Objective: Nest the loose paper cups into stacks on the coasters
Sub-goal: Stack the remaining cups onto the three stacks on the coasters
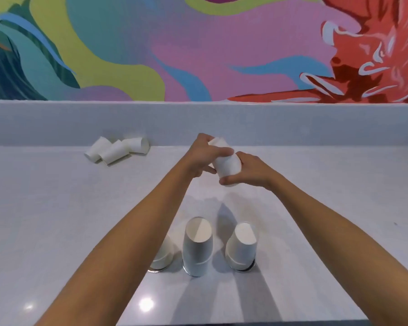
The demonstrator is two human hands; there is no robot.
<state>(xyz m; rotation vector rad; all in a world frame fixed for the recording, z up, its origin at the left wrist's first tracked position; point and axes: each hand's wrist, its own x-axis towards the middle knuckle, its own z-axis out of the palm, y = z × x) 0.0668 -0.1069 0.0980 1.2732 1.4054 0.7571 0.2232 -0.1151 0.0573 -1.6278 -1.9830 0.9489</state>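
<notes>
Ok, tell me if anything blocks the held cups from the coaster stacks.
Nothing visible does. The left hand and right hand grip the held cups above bare counter; the three stacks stand nearer, the left forearm overlapping the left stack.

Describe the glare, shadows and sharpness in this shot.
Head view: two bright glare spots sit on the glossy counter near the bottom edge. Head view: the cup stacks cast soft grey shadow bands toward the camera. Head view: the whole image is slightly soft, and the held cups lack crisp edges.
</notes>
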